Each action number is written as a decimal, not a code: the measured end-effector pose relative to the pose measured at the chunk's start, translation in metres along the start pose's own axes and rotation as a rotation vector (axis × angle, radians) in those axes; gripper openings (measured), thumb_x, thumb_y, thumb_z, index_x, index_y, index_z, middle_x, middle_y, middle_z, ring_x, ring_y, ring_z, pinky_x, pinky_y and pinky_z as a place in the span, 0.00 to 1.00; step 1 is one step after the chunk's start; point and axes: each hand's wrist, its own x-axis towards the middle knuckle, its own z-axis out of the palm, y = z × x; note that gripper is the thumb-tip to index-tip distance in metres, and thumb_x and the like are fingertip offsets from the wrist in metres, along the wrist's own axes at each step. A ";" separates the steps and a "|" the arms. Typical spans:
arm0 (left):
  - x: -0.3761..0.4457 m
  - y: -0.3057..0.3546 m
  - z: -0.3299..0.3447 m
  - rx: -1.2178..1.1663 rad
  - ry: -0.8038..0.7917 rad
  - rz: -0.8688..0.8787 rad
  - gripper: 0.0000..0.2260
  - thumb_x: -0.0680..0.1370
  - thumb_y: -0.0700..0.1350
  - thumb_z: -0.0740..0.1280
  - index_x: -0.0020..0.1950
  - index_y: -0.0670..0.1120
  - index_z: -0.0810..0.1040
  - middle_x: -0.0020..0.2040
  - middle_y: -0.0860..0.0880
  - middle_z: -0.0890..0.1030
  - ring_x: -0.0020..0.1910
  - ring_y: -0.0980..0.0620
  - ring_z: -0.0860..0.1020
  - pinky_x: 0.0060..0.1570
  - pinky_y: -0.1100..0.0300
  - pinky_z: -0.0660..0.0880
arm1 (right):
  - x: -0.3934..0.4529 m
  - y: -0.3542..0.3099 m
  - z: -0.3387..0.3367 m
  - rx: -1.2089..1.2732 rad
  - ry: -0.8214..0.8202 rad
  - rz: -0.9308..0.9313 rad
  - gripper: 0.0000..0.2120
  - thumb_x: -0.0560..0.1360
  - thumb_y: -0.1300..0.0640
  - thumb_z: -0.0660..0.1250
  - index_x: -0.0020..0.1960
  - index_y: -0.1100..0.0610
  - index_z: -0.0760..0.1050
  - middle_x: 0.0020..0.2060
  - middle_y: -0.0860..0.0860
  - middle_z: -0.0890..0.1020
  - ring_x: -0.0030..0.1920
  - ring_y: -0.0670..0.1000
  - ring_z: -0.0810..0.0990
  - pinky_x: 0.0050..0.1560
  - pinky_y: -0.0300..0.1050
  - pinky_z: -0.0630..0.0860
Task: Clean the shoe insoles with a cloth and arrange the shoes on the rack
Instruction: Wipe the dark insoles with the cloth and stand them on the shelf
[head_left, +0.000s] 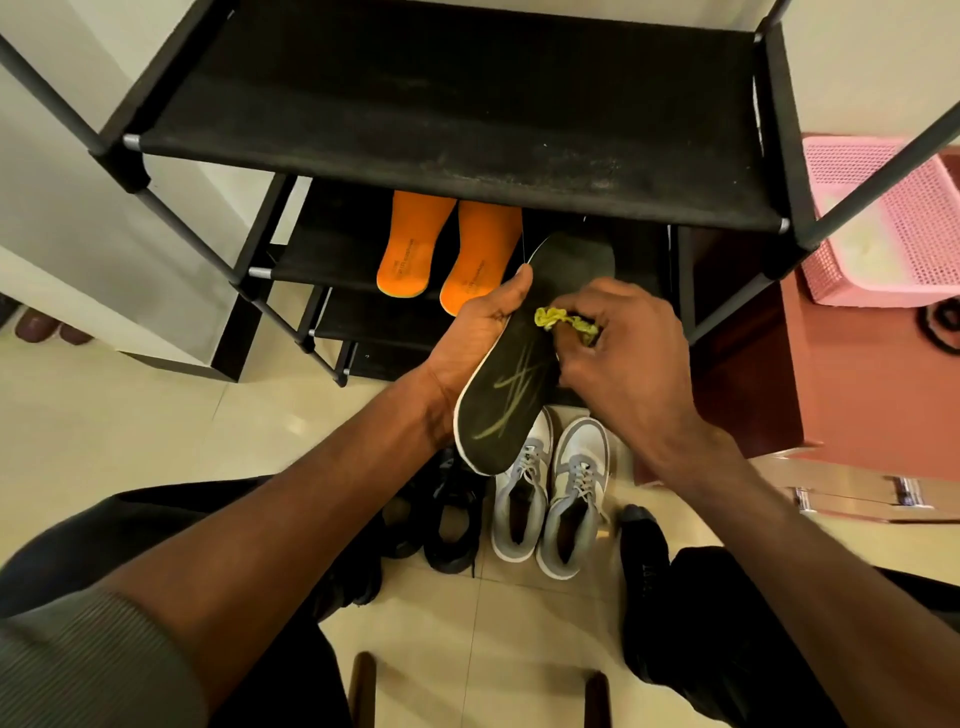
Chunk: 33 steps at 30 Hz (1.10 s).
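The dark insole (511, 374) is held tilted before the rack (447, 119), left hand (480, 327) fingers clasped along its edge. At its three o'clock, the right hand (623, 348) pinches a yellow cloth (563, 319) against it. Grey sneakers (550, 499) sit on the floor (130, 415) at six o'clock; orange insoles (449, 249) lie on a lower shelf at eleven.

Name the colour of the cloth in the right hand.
Yellow-green; the cloth shows best, bunched in the right hand, in the head view.
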 end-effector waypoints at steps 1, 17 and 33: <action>0.001 -0.001 -0.001 0.007 0.005 -0.008 0.26 0.88 0.50 0.53 0.44 0.45 0.88 0.43 0.46 0.85 0.42 0.50 0.84 0.45 0.57 0.82 | 0.001 0.000 0.001 0.056 -0.002 0.014 0.11 0.75 0.57 0.69 0.54 0.54 0.87 0.45 0.45 0.83 0.47 0.51 0.82 0.45 0.56 0.82; -0.002 -0.002 -0.002 -0.033 0.006 -0.112 0.28 0.87 0.54 0.55 0.42 0.43 0.88 0.41 0.45 0.86 0.40 0.49 0.85 0.44 0.59 0.83 | -0.009 -0.013 0.002 0.216 -0.055 -0.087 0.08 0.76 0.59 0.71 0.52 0.54 0.88 0.43 0.44 0.84 0.46 0.50 0.83 0.44 0.56 0.81; -0.003 -0.001 0.000 -0.006 -0.002 -0.075 0.28 0.87 0.53 0.54 0.41 0.43 0.88 0.41 0.45 0.86 0.39 0.50 0.85 0.42 0.60 0.83 | -0.007 -0.014 0.007 0.350 -0.043 0.003 0.07 0.75 0.62 0.73 0.51 0.56 0.88 0.42 0.44 0.84 0.46 0.51 0.83 0.50 0.58 0.80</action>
